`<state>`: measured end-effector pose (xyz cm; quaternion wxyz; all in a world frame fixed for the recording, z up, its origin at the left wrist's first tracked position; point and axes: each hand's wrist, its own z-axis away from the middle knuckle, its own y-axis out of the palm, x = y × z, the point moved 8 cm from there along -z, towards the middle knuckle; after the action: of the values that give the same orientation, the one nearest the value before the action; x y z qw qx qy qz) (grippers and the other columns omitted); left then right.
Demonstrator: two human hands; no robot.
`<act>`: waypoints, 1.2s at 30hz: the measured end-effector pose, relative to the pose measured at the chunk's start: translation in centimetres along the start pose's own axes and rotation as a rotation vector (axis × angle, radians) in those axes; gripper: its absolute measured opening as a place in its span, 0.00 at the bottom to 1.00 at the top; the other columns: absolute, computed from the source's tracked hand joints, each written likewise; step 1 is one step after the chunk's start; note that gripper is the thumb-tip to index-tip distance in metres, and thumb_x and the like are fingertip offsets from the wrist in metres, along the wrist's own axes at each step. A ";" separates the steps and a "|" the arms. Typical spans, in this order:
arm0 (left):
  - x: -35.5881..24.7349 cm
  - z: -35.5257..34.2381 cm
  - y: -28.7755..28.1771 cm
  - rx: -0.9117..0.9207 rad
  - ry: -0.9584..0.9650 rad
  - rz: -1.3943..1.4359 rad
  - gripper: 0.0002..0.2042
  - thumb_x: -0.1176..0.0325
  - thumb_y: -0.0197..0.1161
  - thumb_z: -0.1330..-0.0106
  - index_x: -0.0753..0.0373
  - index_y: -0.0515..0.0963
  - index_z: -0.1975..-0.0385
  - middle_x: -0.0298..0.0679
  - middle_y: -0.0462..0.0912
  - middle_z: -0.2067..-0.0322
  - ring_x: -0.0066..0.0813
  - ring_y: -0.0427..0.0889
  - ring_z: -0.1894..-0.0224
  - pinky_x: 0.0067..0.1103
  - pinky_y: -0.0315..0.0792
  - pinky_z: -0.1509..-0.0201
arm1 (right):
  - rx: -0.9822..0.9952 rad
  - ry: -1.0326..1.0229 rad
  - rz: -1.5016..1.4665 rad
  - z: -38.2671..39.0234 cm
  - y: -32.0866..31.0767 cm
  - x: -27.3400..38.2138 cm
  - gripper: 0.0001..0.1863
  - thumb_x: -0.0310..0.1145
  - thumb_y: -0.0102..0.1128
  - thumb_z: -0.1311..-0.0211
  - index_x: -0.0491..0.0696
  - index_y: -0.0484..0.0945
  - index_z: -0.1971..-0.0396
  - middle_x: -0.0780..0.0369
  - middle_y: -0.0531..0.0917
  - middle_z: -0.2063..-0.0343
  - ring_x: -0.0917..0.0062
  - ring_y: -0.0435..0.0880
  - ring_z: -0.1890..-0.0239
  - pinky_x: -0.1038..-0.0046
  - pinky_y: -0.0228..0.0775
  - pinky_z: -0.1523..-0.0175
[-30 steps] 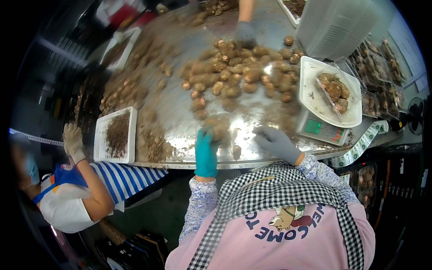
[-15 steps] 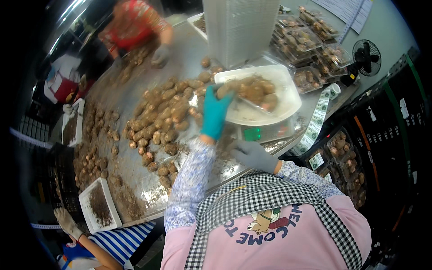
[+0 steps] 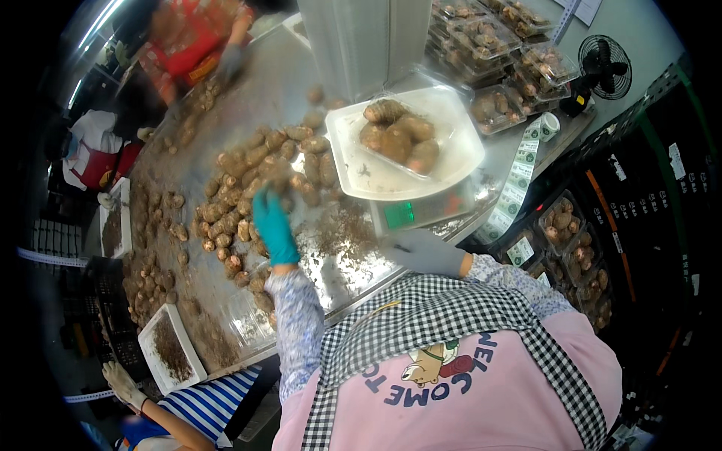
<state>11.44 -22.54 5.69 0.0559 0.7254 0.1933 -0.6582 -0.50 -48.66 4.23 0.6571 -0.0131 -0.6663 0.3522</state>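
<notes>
a dull-gleaming sheet-metal table (image 3: pixel 301 90), dusted with dry soil, carries a heap of rough, matt brown tubers (image 3: pixel 248 188), while more sit in a glossy clear plastic tray (image 3: pixel 398 143) on a smooth white plastic scale (image 3: pixel 421 207) at its right edge. the left hand (image 3: pixel 272 225) wears a smooth teal rubber glove, the right hand (image 3: pixel 425 252) a matt grey knit one. below them, a checked cloth apron (image 3: pixel 451 323).
</notes>
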 end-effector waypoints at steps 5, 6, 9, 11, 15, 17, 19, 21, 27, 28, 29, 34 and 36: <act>2.9 7.8 -12.0 -0.209 -0.115 -0.257 0.15 0.69 0.54 0.30 0.68 0.74 0.47 0.46 0.77 0.47 0.38 0.75 0.46 0.30 0.68 0.40 | 0.320 -0.196 0.070 -1.3 5.6 0.4 0.24 0.49 0.50 0.32 0.42 0.76 0.76 0.52 0.77 0.77 0.56 0.77 0.71 0.59 0.70 0.61; 3.6 9.9 -14.9 -0.281 -0.106 -0.342 0.14 0.72 0.54 0.31 0.68 0.74 0.48 0.46 0.78 0.49 0.38 0.76 0.47 0.30 0.69 0.42 | 0.336 -0.204 0.064 -1.6 6.1 0.8 0.24 0.50 0.50 0.32 0.42 0.76 0.76 0.51 0.77 0.78 0.57 0.78 0.71 0.59 0.70 0.61; 6.7 14.4 -18.6 -0.099 -0.088 -0.839 0.16 0.70 0.62 0.38 0.67 0.75 0.51 0.47 0.78 0.57 0.43 0.77 0.53 0.33 0.71 0.48 | 0.372 -0.180 0.109 -2.3 7.5 0.7 0.23 0.50 0.49 0.33 0.44 0.77 0.73 0.52 0.79 0.75 0.57 0.79 0.70 0.59 0.71 0.61; 10.3 16.1 -18.4 0.139 -0.110 -1.047 0.19 0.68 0.66 0.43 0.67 0.75 0.52 0.48 0.78 0.60 0.46 0.77 0.57 0.35 0.72 0.50 | 0.349 -0.170 0.097 -2.7 8.1 1.0 0.22 0.50 0.49 0.33 0.44 0.78 0.71 0.53 0.81 0.73 0.58 0.80 0.69 0.60 0.72 0.60; 9.9 16.0 -17.1 0.115 -0.003 -1.170 0.17 0.68 0.71 0.53 0.66 0.75 0.64 0.52 0.77 0.62 0.55 0.75 0.59 0.40 0.73 0.57 | 0.407 -0.170 0.065 -3.0 9.7 1.4 0.19 0.48 0.50 0.35 0.46 0.79 0.67 0.54 0.82 0.70 0.58 0.81 0.67 0.60 0.73 0.58; 11.4 15.1 -17.4 0.160 0.017 -1.253 0.18 0.68 0.72 0.54 0.65 0.77 0.64 0.51 0.78 0.66 0.53 0.76 0.61 0.41 0.73 0.60 | 0.420 -0.147 0.067 -2.9 9.8 1.6 0.19 0.47 0.51 0.35 0.45 0.79 0.67 0.53 0.82 0.70 0.58 0.81 0.67 0.59 0.73 0.58; 13.2 14.3 -17.3 0.233 0.005 -1.269 0.17 0.67 0.72 0.54 0.65 0.78 0.65 0.51 0.79 0.70 0.53 0.78 0.64 0.41 0.73 0.63 | 0.381 -0.142 0.088 -2.8 9.0 1.8 0.18 0.46 0.51 0.35 0.45 0.79 0.67 0.53 0.82 0.70 0.57 0.81 0.67 0.59 0.73 0.58; 13.9 13.8 -17.7 0.286 -0.096 -1.232 0.15 0.66 0.72 0.54 0.64 0.78 0.68 0.52 0.79 0.74 0.54 0.79 0.67 0.41 0.73 0.68 | 0.351 -0.190 0.121 -2.6 8.4 1.9 0.18 0.45 0.51 0.36 0.45 0.78 0.68 0.53 0.82 0.69 0.57 0.81 0.68 0.59 0.73 0.58; 8.8 12.7 -21.9 0.044 -0.472 -0.192 0.11 0.67 0.60 0.33 0.65 0.78 0.55 0.34 0.82 0.62 0.22 0.78 0.63 0.19 0.70 0.63 | 0.305 -0.114 0.087 -2.5 8.2 0.0 0.14 0.41 0.54 0.36 0.45 0.80 0.65 0.53 0.83 0.69 0.58 0.82 0.64 0.61 0.73 0.57; 7.9 13.2 -23.4 -0.021 -0.436 -0.068 0.14 0.64 0.58 0.32 0.65 0.77 0.53 0.34 0.82 0.63 0.21 0.78 0.63 0.19 0.69 0.63 | 0.344 -0.068 0.106 -2.7 8.5 0.4 0.15 0.42 0.53 0.35 0.45 0.80 0.64 0.53 0.83 0.68 0.58 0.82 0.64 0.62 0.74 0.57; 6.8 13.6 -24.3 -0.089 -0.409 0.101 0.14 0.63 0.58 0.31 0.64 0.78 0.53 0.34 0.82 0.63 0.22 0.78 0.63 0.19 0.70 0.62 | 0.378 -0.061 0.130 -2.8 9.1 1.1 0.15 0.43 0.53 0.35 0.45 0.80 0.64 0.53 0.83 0.68 0.58 0.82 0.64 0.62 0.74 0.57; 4.3 15.3 -26.6 -0.218 -0.322 -0.134 0.11 0.64 0.55 0.31 0.64 0.79 0.59 0.36 0.82 0.66 0.24 0.79 0.62 0.22 0.71 0.59 | 0.561 -0.145 0.150 -4.2 13.1 4.2 0.16 0.44 0.51 0.34 0.46 0.80 0.63 0.54 0.83 0.67 0.59 0.82 0.63 0.63 0.73 0.55; 6.1 14.9 -25.4 -0.164 -0.291 -0.319 0.06 0.67 0.59 0.37 0.63 0.78 0.66 0.40 0.81 0.70 0.29 0.79 0.65 0.27 0.72 0.61 | 0.641 -0.204 0.155 -4.8 15.2 5.0 0.16 0.43 0.51 0.34 0.46 0.81 0.63 0.54 0.82 0.66 0.60 0.82 0.63 0.63 0.73 0.55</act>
<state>-11.10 -2.98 2.26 0.0370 0.5762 0.3482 -0.7385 -3.72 -32.70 0.66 0.5292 0.1787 -0.5809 0.5920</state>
